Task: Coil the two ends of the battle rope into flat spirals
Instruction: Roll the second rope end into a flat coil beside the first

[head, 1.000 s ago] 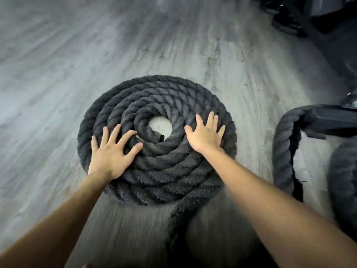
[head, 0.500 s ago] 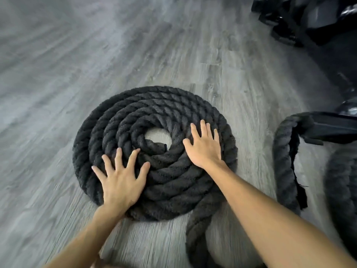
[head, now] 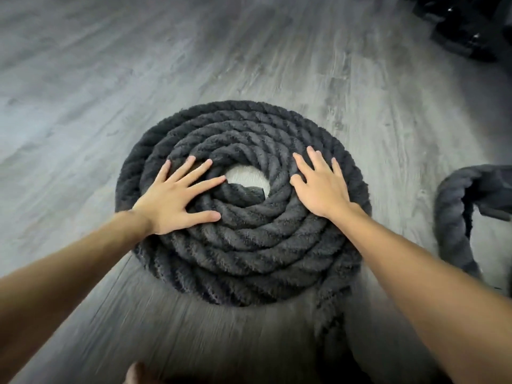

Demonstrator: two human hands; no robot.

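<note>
Nothing gripped here: left hand (head: 177, 200) and right hand (head: 321, 187) lie flat, fingers spread, pressing the rope spiral (head: 249, 245) on the floor (head: 110, 79). Push unevenly and the inner turns probably ride up or loosen.

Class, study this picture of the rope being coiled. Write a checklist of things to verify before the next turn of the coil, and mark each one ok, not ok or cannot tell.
1. Hands placed: left hand and right hand lie flat on the coil, fingers straight: ok.
2. Coil flat: no turn rides over another: ok.
3. Turns snug: they lie against each other: ok.
4. Middle closed: bare floor shows beside the rope end: not ok.
5. Loose rope free to feed: it runs out of view: cannot tell.
</note>
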